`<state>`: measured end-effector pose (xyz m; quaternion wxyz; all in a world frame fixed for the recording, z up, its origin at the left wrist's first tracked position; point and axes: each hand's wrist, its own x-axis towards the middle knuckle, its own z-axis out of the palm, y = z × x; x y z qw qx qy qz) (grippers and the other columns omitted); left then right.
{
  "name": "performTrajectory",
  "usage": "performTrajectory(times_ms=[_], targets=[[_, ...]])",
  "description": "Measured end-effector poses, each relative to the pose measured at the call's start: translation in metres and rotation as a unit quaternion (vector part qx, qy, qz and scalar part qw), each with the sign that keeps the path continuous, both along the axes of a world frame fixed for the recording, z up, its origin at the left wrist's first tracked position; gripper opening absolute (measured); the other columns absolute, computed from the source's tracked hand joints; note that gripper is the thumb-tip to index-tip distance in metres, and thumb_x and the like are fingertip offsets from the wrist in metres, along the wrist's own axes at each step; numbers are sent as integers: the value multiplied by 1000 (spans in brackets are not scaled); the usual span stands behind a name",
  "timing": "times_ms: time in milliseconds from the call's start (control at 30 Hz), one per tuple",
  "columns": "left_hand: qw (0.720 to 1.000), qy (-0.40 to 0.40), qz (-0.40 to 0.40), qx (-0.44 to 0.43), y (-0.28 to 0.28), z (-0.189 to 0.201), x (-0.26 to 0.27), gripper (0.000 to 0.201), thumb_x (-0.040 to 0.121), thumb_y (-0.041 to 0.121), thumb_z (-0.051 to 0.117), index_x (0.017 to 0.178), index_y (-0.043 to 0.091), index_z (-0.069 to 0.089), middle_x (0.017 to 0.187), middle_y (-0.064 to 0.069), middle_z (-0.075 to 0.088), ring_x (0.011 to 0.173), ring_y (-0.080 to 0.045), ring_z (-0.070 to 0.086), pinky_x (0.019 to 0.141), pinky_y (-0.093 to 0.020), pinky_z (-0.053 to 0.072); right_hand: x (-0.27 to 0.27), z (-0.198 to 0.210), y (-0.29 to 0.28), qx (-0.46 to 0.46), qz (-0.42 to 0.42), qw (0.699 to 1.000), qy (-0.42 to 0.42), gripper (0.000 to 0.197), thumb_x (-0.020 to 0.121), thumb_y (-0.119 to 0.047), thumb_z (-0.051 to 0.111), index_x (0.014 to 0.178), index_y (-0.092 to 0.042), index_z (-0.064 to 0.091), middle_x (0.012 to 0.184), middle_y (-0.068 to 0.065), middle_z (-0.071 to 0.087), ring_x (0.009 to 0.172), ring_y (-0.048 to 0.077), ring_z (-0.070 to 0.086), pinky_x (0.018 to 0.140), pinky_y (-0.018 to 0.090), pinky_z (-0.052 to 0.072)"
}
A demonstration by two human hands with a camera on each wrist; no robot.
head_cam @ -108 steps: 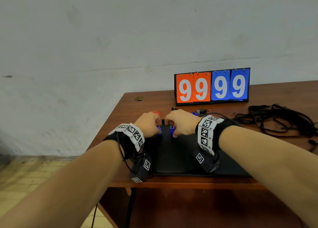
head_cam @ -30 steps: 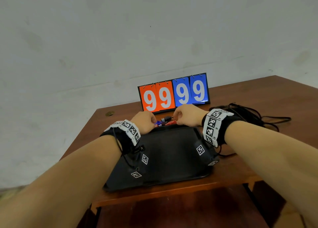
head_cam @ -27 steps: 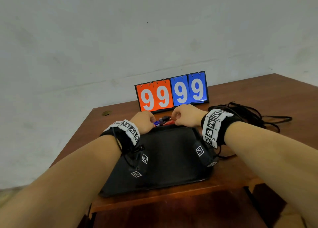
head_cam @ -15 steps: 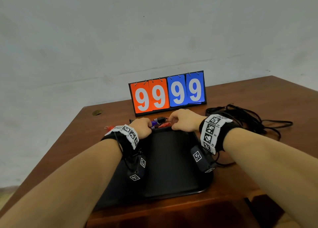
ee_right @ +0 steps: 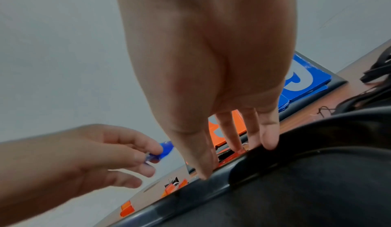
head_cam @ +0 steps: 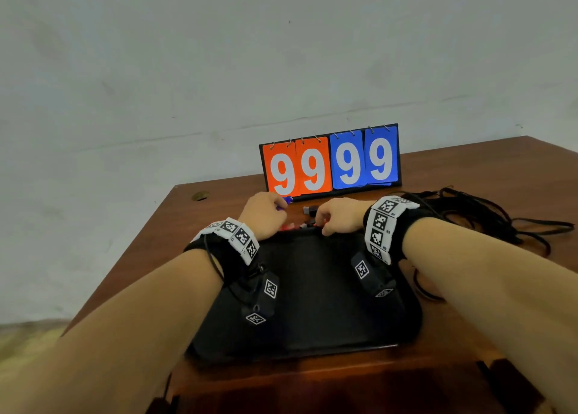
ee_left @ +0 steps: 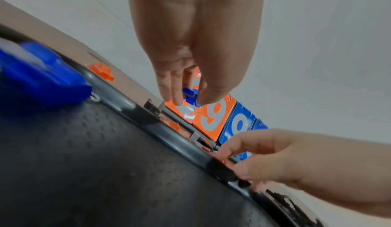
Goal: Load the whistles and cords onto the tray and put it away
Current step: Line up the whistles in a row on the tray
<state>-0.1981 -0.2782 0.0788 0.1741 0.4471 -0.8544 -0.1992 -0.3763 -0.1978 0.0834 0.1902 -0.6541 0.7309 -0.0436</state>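
Change: since half a second ago we see our left hand [head_cam: 262,215] has lifted a blue whistle [ee_left: 190,96] off the pile beyond the tray.
Left hand: thumb and fingertips pinch that blue whistle above the table [head_cam: 175,235].
Right hand [head_cam: 339,216]: fingers reach down at the tray's [head_cam: 403,313] far rim among red whistles [ee_right: 229,159]; we cannot tell whether they grip one.
Tray: black, in front of us; another blue whistle [ee_left: 40,73] lies in it.
Cords [head_cam: 478,216]: black tangle on the table, right of the tray.
Scoreboard [head_cam: 331,163]: reads 99 99, behind the whistles.

We wear black wrist straps [head_cam: 403,226] with white coded-marker bands [head_cam: 237,237]; small black marker-tagged cameras [head_cam: 369,276] hang beneath the straps.
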Motion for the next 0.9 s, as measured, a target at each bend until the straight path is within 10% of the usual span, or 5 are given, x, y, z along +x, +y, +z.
performTrajectory(times_ms=[233,500,900], targets=[[994,101,45,23,-9,6,30,8,92,14,60,89,22,60,98,0,64,87,-19,62,70,-29,47,2,-5,-20,21,-10,999,23,27,91,-26,65,116,-14,67,117,-1,63,108,18,58,96,30,44],[981,159,66,85,-2,13,54,5,95,12,56,99,15,58,85,-7,66,65,-14,61,66,-31,56,1,2,-8,-108,-69,990,-60,24,88,-8,65,111,-15,69,110,-3,62,104,14,58,92,26,47],[980,170,33,101,56,53,89,27,96,11,57,123,10,61,93,-10,70,74,-14,66,70,-25,59,50,53,59,-170,-79,943,-275,22,88,-11,67,105,-23,63,109,2,64,92,26,68,83,38,59]])
